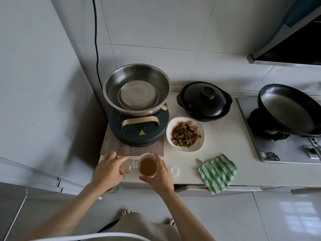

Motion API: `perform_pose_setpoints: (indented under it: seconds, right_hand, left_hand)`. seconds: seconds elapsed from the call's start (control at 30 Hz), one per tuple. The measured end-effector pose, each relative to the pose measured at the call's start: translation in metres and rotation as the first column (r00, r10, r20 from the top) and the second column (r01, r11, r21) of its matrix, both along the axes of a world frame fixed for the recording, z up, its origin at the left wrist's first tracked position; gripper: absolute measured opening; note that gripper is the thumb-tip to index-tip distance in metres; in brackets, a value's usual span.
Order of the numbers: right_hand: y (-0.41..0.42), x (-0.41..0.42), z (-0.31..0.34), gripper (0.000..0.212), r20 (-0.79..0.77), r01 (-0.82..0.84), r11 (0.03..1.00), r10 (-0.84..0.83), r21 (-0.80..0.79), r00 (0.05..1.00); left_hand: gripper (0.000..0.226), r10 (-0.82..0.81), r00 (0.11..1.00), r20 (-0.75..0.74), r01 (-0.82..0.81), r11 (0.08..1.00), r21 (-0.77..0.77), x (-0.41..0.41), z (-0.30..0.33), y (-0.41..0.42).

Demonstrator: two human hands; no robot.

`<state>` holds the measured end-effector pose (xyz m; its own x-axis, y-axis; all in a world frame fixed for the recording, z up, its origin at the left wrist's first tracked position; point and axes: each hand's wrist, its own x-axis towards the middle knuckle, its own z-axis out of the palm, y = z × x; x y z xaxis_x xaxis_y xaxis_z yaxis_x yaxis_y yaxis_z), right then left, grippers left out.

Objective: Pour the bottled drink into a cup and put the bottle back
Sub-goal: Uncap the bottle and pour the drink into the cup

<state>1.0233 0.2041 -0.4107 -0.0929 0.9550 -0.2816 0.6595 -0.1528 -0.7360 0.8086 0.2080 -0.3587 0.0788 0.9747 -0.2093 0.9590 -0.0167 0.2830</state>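
**A:** What sits at the far left?

**B:** A pale cabinet face, then the counter [217, 171]. At its front left edge the left hand [108, 171] wraps its fingers around a clear bottle [129, 166], tipped on its side with the neck pointing right, over the cup's rim. The bottle's base pokes out below the wrist, past the counter edge.

**A:** And the cup?

**B:** The cup [148, 165] holds amber-brown liquid. The right hand [160, 173] curls around its right side, gripping it; whether it rests on the counter or is lifted, I cannot tell.

**A:** What surrounds them?

**B:** Just behind, a wooden board [111, 146] carries a dark green cooker [139, 129] with a steel bowl [137, 88] on top. Right of that, a white plate of cooked food [185, 133], and behind it a lidded black clay pot [205, 101]. Just right of the cup lies a small white cap [175, 171]. Further right, a green-striped cloth [218, 173] overhangs the counter edge. At the far right, a black pan [286, 108] sits on a stove [278, 150].
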Motion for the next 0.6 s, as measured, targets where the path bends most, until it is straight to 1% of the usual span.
perform_pose_setpoints:
  seconds: [0.17,0.23,0.27,0.37,0.4,0.43,0.47,0.53,0.6]
  right_hand:
    - [0.002,0.001,-0.001,0.103,-0.004,-0.006,1.000,0.007,0.021,1.000]
    - [0.002,0.002,0.001,0.104,0.003,-0.023,1.000,0.023,0.017,1.000]
    - [0.003,0.002,0.001,0.108,0.024,-0.034,0.999,0.034,0.000,0.999]
    - [0.005,0.011,0.010,0.138,0.090,-0.103,0.990,0.111,-0.095,0.990]
    - [0.006,0.019,0.014,0.144,0.118,-0.140,0.985,0.152,-0.105,0.981]
    - [0.007,0.028,0.020,0.143,0.166,-0.175,0.976,0.196,-0.131,0.966]
    - [0.008,0.040,0.022,0.137,0.230,-0.203,0.965,0.237,-0.163,0.944]
    - [0.009,0.064,0.020,0.116,0.400,-0.211,0.962,0.266,-0.176,0.877]
    - [0.012,0.081,0.014,0.092,0.535,-0.158,0.979,0.204,-0.131,0.820]
  left_hand:
    - [0.067,0.071,0.993,0.095,-0.072,0.997,0.007,0.000,-0.015,-0.009]
    - [0.066,0.116,0.978,0.173,-0.119,0.993,0.009,0.000,-0.021,-0.012]
    - [0.065,0.145,0.963,0.228,-0.150,0.989,0.003,0.000,-0.023,-0.013]
    - [0.063,0.231,0.874,0.427,-0.233,0.971,-0.047,-0.002,-0.030,-0.015]
    - [0.061,0.253,0.838,0.484,-0.253,0.965,-0.066,-0.002,-0.031,-0.015]
    - [0.059,0.275,0.802,0.531,-0.273,0.958,-0.083,-0.003,-0.031,-0.015]
    - [0.056,0.295,0.768,0.568,-0.292,0.951,-0.098,-0.003,-0.030,-0.015]
    - [0.053,0.324,0.726,0.607,-0.316,0.941,-0.124,-0.001,-0.029,-0.016]
    - [0.052,0.348,0.704,0.620,-0.334,0.931,-0.144,-0.002,-0.034,-0.018]
